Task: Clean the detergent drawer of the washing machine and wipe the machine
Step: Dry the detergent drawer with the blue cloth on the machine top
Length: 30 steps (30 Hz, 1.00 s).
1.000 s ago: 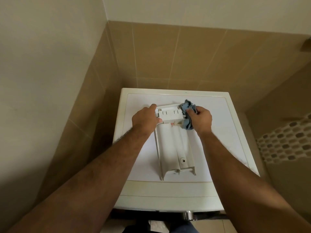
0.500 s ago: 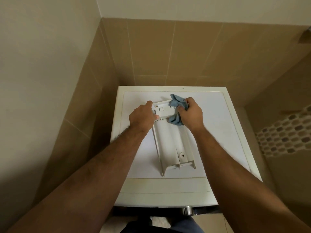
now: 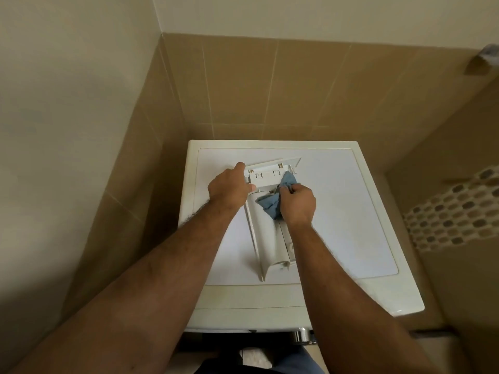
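A white detergent drawer [image 3: 266, 236] lies lengthwise on the flat top of the white washing machine [image 3: 351, 211], with its front panel at the far end. My left hand [image 3: 229, 188] grips the left corner of that front panel. My right hand [image 3: 297, 202] is closed on a crumpled blue cloth [image 3: 272, 202] and presses it onto the drawer just behind the panel. My right forearm hides the drawer's right side.
The machine stands in a corner between a cream wall on the left and beige tiles behind. A mosaic tile band [image 3: 453, 214] runs along the right wall. A chrome part [image 3: 303, 336] shows at the machine's front edge below.
My right hand has carried the blue cloth from the drawer's far right corner leftward and nearer, onto the drawer body. The drawer has turned a little. My left hand keeps its hold.
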{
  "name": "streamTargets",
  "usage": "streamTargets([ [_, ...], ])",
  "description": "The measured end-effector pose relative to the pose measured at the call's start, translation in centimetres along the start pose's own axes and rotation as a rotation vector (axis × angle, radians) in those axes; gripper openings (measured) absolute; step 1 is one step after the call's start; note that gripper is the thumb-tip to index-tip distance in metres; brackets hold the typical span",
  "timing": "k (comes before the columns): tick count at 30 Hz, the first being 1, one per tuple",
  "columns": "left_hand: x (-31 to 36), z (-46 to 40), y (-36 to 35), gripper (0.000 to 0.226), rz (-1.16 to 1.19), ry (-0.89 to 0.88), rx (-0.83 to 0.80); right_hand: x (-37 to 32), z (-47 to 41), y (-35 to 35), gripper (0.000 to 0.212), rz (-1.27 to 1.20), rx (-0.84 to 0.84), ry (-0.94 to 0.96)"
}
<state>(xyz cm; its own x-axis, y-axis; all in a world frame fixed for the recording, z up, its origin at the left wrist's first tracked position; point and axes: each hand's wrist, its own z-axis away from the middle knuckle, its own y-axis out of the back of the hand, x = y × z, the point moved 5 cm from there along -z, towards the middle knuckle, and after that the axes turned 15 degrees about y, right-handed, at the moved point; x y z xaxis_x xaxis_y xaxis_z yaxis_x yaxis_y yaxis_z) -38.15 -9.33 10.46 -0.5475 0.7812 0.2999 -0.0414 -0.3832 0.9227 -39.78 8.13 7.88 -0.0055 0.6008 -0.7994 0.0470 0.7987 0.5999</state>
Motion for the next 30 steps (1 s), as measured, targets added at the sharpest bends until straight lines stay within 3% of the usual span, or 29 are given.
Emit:
streamTargets([
  [7,-0.1,-0.9,-0.2,0.041,0.019,-0.018,-0.046,-2.2,0.8,-1.4,0.021,0.331,-0.165,0.072],
  [12,-0.2,-1.0,-0.2,0.037,0.035,-0.043,-0.058,-4.9,3.6,-3.9,0.019,0.357,-0.299,0.258],
  [18,-0.6,-0.3,0.2,0.058,0.160,-0.026,-0.271,-4.6,2.9,-1.8,0.018,0.077,-0.350,0.339],
  [21,-1.6,1.2,1.2,0.065,0.274,0.055,-0.094,-4.0,2.5,-0.5,0.018,-0.093,-0.224,0.379],
  [23,-2.4,2.7,1.5,0.063,0.459,0.178,-0.018,-4.8,2.6,0.0,0.022,-0.130,-0.114,0.432],
  [25,-2.0,4.1,0.2,0.055,0.823,0.289,-0.288,-6.1,3.0,-0.6,0.018,-0.141,-0.181,0.516],
  [27,-1.6,5.1,-0.8,0.041,1.138,0.384,-0.536,-6.6,3.2,-1.9,0.025,-0.162,-0.379,0.548],
  [28,-1.8,5.1,-0.9,0.033,1.226,0.404,-0.543,-6.5,3.1,-2.0,0.030,-0.190,-0.449,0.511],
  [30,-3.0,4.1,-1.1,0.023,1.315,0.433,-0.482,-5.8,1.9,-1.1,0.031,-0.225,-0.424,0.422],
])
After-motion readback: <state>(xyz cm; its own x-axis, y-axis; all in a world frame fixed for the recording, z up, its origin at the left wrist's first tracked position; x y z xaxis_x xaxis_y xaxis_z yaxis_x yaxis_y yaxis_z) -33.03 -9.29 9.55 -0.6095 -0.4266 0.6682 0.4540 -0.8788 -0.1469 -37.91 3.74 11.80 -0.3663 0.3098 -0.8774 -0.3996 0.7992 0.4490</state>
